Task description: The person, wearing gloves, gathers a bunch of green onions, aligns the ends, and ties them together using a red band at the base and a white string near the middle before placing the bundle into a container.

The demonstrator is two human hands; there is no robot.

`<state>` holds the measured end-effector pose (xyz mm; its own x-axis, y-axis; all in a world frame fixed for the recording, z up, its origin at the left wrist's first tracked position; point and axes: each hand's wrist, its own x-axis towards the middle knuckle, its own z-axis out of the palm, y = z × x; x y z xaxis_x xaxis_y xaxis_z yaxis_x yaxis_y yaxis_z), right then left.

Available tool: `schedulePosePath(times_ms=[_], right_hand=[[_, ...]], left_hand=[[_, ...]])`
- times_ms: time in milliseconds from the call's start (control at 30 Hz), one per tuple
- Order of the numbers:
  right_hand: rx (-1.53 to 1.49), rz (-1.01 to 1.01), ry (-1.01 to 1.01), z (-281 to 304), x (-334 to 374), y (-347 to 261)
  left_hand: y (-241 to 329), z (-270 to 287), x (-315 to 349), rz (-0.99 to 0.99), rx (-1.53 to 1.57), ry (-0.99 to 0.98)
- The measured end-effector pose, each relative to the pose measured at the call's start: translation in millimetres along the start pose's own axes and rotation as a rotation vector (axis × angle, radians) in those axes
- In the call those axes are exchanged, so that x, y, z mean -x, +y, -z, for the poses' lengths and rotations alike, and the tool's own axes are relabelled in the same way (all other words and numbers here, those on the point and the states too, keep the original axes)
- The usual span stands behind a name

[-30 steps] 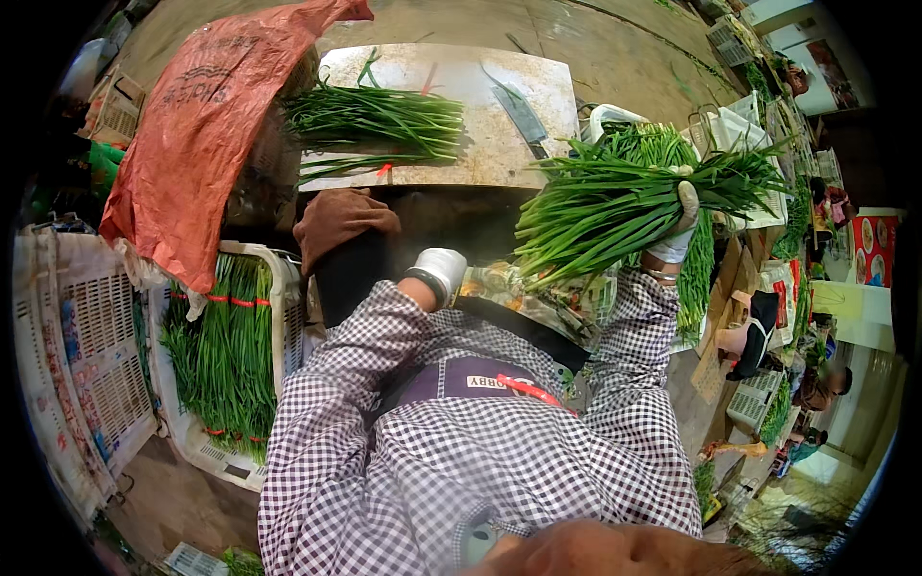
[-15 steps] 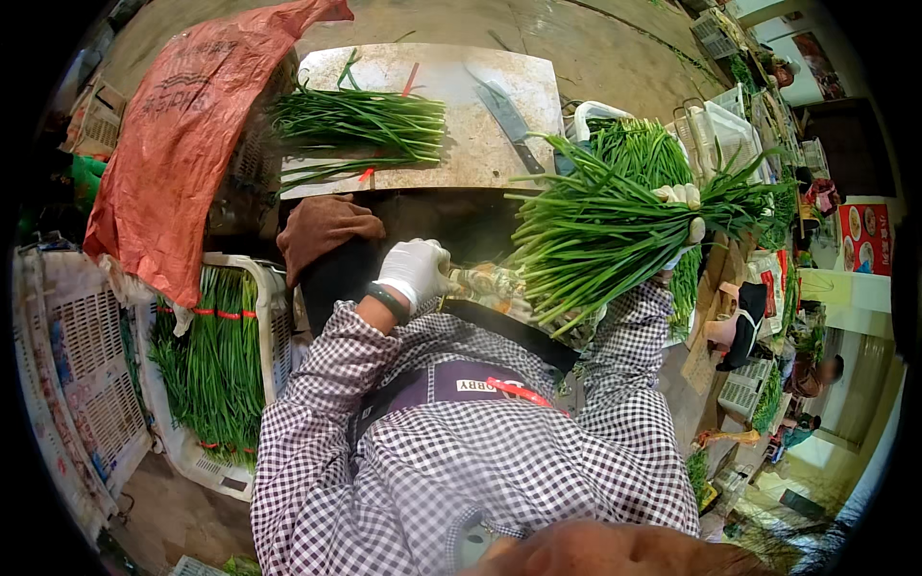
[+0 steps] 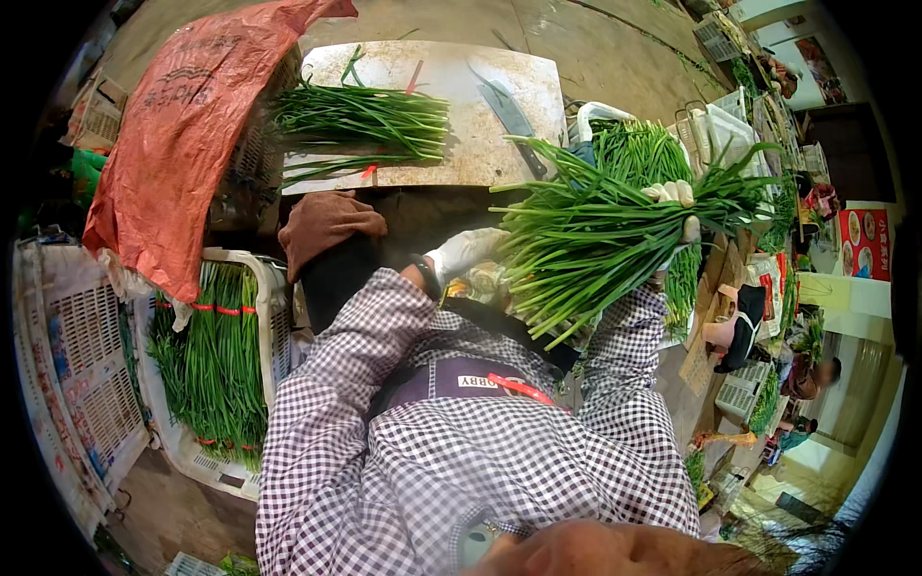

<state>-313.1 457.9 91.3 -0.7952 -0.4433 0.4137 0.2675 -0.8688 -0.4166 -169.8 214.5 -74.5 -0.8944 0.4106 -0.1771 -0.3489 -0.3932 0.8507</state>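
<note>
My right hand (image 3: 670, 195), in a white glove, is closed round a thick bunch of garlic chives (image 3: 586, 240). The bunch is held up in front of my right forearm, its pale stem ends fanning to the left and its leaf tips out to the right. My left hand (image 3: 466, 252), also gloved, reaches up to the stem ends; its fingertips are hidden behind them. More chives (image 3: 370, 123) lie on a white board (image 3: 471, 72) ahead. A large knife (image 3: 509, 113) with a dark handle rests on the board's right side. Red ties (image 3: 369, 171) lie by those chives.
A white crate (image 3: 264, 288) of red-tied chives (image 3: 213, 365) stands at my left, below a hanging red woven sack (image 3: 197, 144). Behind the held bunch is another white basket (image 3: 600, 111) of chives. Brown cloth (image 3: 331, 226) hangs near the board's front left corner.
My left hand has moved right, from over my lap to the stem ends of the bunch. The right hand keeps its grip, and the bunch has shifted slightly left.
</note>
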Motion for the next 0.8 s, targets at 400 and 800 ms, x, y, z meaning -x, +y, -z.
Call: schedulePosePath(times_ms=[400, 800], right_hand=[[0.104, 0.043, 0.288, 34, 24, 10], [0.51, -0.037, 0.863, 71, 39, 1]], left_hand=[[44, -59, -3, -0.266, 0.713, -0.207], [68, -54, 8, -0.115, 0.664, -0.187]])
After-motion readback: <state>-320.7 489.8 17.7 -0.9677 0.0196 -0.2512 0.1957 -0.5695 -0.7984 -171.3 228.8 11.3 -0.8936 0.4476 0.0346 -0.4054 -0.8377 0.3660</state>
